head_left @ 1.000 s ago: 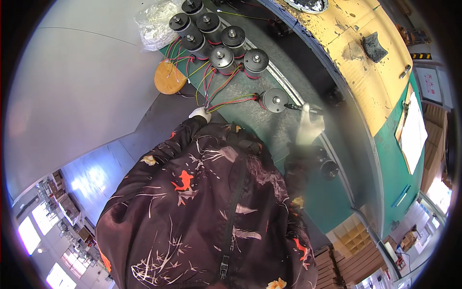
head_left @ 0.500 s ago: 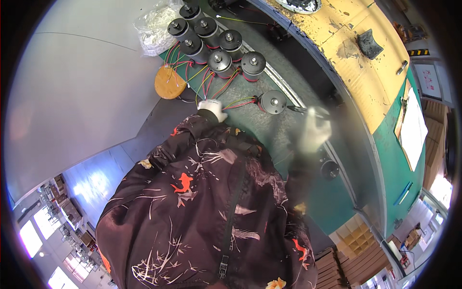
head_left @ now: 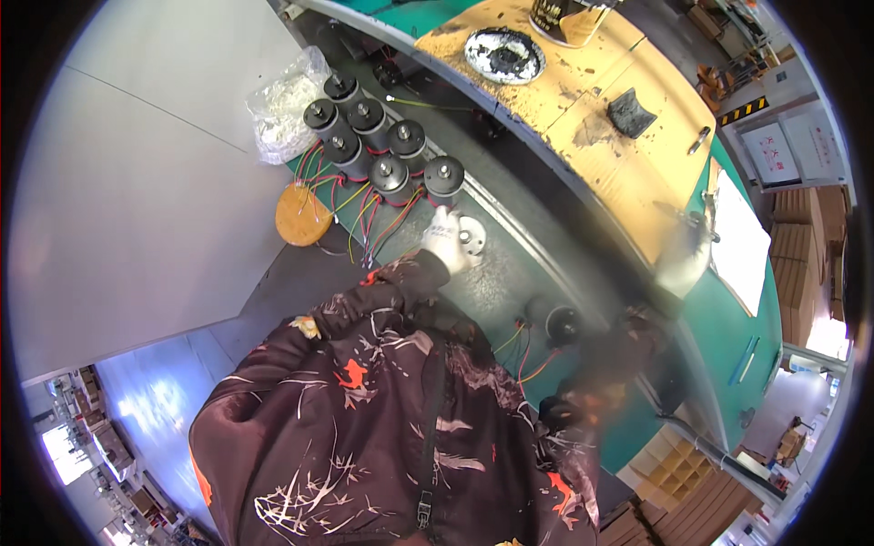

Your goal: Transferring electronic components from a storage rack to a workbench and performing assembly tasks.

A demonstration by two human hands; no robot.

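Observation:
My left hand (head_left: 444, 246), in a white glove, grips a black motor (head_left: 471, 238) that lies on its side with its silver face turned up. It rests on the dark green bench (head_left: 510, 282). Just beyond stand several upright black motors (head_left: 382, 150) with red, green and yellow wires trailing toward me. My right hand (head_left: 681, 262) is a pale blur far to the right, at the edge of the worn yellow table (head_left: 592, 118). Whether it holds anything is lost in the blur.
A round orange disc (head_left: 303, 215) and a clear bag of white parts (head_left: 284, 102) lie left of the motors. Two more motors (head_left: 563, 324) sit near my right sleeve. The yellow table carries a dish of dark scraps (head_left: 503, 55). Cardboard boxes (head_left: 678, 473) stand at lower right.
My left hand has reached forward and right onto the lying motor. My right hand has swept right, away from the motors toward the yellow table's edge.

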